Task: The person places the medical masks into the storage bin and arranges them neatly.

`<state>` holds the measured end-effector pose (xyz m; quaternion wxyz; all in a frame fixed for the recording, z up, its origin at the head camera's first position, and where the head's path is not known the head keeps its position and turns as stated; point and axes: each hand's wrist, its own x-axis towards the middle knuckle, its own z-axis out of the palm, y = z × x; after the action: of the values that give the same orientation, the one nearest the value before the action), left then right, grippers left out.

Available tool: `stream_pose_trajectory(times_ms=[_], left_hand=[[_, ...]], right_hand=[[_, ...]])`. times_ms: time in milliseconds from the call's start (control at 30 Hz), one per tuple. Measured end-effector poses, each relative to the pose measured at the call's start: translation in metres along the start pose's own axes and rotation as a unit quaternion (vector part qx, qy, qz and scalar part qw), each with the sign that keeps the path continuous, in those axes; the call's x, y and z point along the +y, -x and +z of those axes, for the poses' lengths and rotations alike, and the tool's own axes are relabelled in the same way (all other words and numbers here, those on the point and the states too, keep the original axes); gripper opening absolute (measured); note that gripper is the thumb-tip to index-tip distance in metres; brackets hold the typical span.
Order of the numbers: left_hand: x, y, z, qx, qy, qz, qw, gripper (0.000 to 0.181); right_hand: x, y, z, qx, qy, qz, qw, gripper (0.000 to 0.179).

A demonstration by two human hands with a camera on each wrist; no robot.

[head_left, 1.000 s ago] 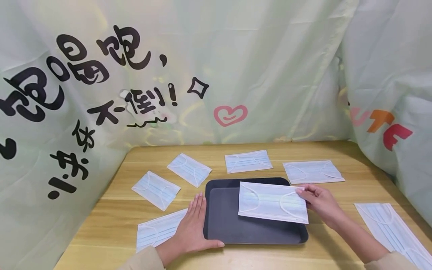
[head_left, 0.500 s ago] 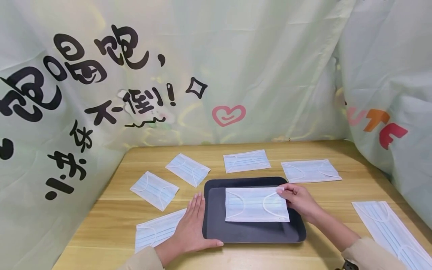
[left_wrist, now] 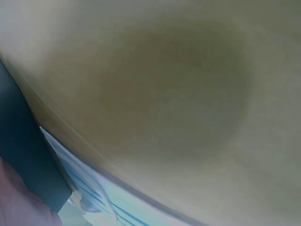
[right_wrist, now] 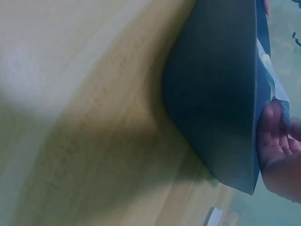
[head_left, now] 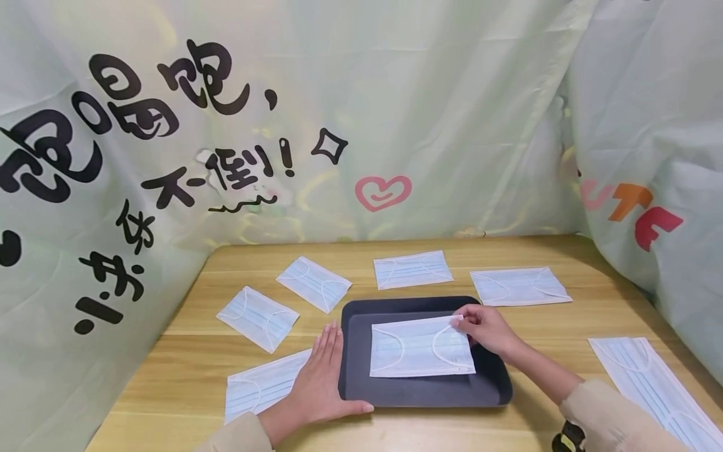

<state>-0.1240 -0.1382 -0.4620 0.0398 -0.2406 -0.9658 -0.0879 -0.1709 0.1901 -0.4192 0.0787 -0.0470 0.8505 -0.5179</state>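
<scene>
A dark grey rectangular tray point(head_left: 418, 393) stands on the wooden table. Over its inside lies a pale blue face mask point(head_left: 418, 348) with white ear loops, its upper right corner pinched between the thumb and fingers of my right hand point(head_left: 490, 329). Whether the mask touches the tray's bottom I cannot tell. My left hand point(head_left: 319, 380) rests along the tray's left side, fingers straight and thumb at the front edge. Partly under that hand and wrist lies another mask point(head_left: 265, 386). In the right wrist view, the tray's outer wall point(right_wrist: 211, 94) hides most of the held mask point(right_wrist: 277, 87).
More masks lie around the tray: two at the back left point(head_left: 258, 319), one behind it point(head_left: 413, 270), one at the back right point(head_left: 521, 286), one at the far right point(head_left: 658, 386). A printed cloth point(head_left: 452, 125) hangs behind the table point(head_left: 186, 351).
The held mask has moved left with my right hand, from over the tray's right rim to over its middle, and lower. My left hand has stayed at the tray's side.
</scene>
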Motion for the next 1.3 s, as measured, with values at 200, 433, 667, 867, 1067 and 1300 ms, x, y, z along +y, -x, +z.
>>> stream_pose_trajectory(times_ms=[200, 433, 667, 867, 1067, 1300], left_hand=[[0.000, 0.000, 0.000, 0.000, 0.005, 0.002, 1.0000, 0.130], [0.001, 0.000, -0.001, -0.002, 0.008, -0.003, 1.0000, 0.129], [0.002, -0.001, -0.002, -0.020, 0.013, -0.008, 0.9997, 0.130], [0.001, -0.001, -0.003, -0.031, 0.006, -0.012, 0.9994, 0.130], [0.000, -0.002, -0.004, -0.029, 0.004, -0.008, 0.9995, 0.130], [0.001, -0.001, -0.003, -0.023, 0.007, -0.007, 0.9997, 0.130]], right_hand=[[-0.003, -0.001, 0.003, 0.019, 0.098, -0.038, 0.9942, 0.008], [-0.004, -0.009, 0.011, 0.016, 0.189, -0.031, 0.9813, 0.005], [-0.001, -0.012, 0.016, 0.017, 0.237, -0.025, 0.9709, 0.006], [0.003, -0.015, 0.017, 0.028, 0.249, -0.055, 0.9664, 0.008], [0.003, -0.012, 0.011, 0.057, 0.281, -0.117, 0.9508, 0.011], [-0.006, -0.005, -0.003, 0.134, 0.228, -0.234, 0.9355, 0.011]])
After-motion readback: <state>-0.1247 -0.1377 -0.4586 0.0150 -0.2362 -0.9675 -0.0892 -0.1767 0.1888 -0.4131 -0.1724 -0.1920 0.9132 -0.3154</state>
